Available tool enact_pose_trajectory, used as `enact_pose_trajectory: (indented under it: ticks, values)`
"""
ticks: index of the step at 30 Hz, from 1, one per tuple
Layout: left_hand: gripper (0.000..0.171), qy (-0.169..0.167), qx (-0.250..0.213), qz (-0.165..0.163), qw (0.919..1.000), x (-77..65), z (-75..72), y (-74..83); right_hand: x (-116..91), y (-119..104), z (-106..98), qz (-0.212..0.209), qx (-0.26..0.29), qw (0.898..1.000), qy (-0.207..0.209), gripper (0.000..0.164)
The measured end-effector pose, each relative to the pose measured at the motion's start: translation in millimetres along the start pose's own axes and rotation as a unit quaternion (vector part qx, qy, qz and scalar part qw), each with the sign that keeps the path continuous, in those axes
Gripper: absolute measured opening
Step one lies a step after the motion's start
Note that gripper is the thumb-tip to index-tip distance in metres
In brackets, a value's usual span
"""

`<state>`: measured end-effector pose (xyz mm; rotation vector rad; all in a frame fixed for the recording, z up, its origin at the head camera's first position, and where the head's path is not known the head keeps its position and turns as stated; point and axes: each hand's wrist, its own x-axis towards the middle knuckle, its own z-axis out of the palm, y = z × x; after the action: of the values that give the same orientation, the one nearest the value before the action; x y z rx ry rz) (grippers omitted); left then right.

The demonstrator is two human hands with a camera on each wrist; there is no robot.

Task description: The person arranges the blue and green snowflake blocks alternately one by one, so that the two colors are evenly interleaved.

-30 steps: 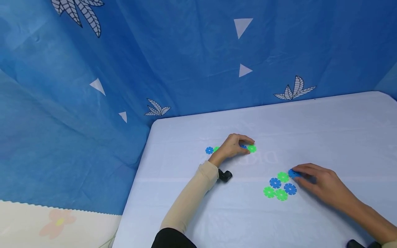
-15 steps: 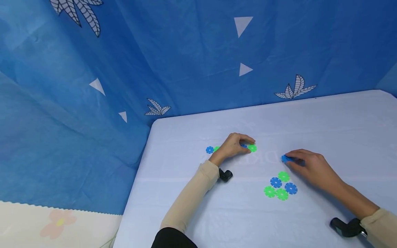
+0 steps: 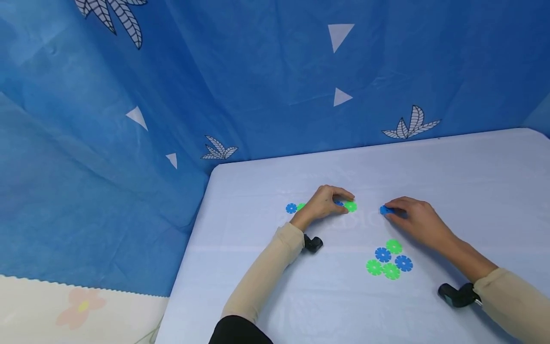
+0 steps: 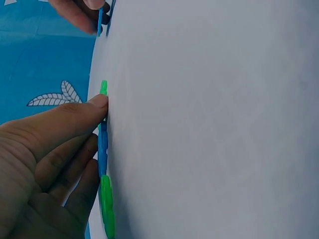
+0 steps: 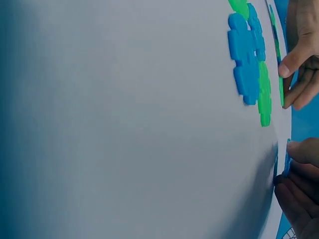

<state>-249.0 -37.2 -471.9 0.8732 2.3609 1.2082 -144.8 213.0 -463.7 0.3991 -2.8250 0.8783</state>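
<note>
In the head view my left hand (image 3: 321, 203) reaches over a row of plastic snowflake discs. Its thumb and forefinger pinch the green snowflake disc (image 3: 350, 206) at the row's right end. A blue disc (image 3: 338, 203) shows between its fingers, while a blue disc (image 3: 291, 208) and part of a green one (image 3: 301, 207) emerge left of the hand, which covers the middle. My right hand (image 3: 417, 220) pinches another blue snowflake disc (image 3: 385, 210) by its edge, right of the row and apart from it. The right wrist view shows this blue disc (image 5: 287, 157) held just off the cloth.
A loose cluster of several discs, with a green disc (image 3: 392, 271) and a blue disc (image 3: 404, 263), lies nearer me. White cloth (image 3: 326, 296) covers the table. Behind it hangs a blue curtain (image 3: 266, 86). Black wrist cameras (image 3: 457, 295) stick out below the wrists.
My right hand has carried the blue disc away from the cluster, leftward and farther from me, toward the row's right end. My left hand has stayed in place.
</note>
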Motion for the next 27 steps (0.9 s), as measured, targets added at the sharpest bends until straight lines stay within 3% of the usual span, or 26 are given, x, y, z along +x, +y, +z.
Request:
enact_pose_trajectory:
  ticks: [8, 27]
  values:
    - [0.035, -0.001, 0.003, 0.006, 1.0, 0.1, 0.4, 0.2, 14, -7, 5, 0.011, -0.006, 0.999, -0.031, 0.035]
    - [0.035, 0.005, 0.0, 0.008, 1.0, -0.7, -0.5, 1.0, 30, -20, 19, 0.009, -0.022, 0.998, -0.062, 0.034]
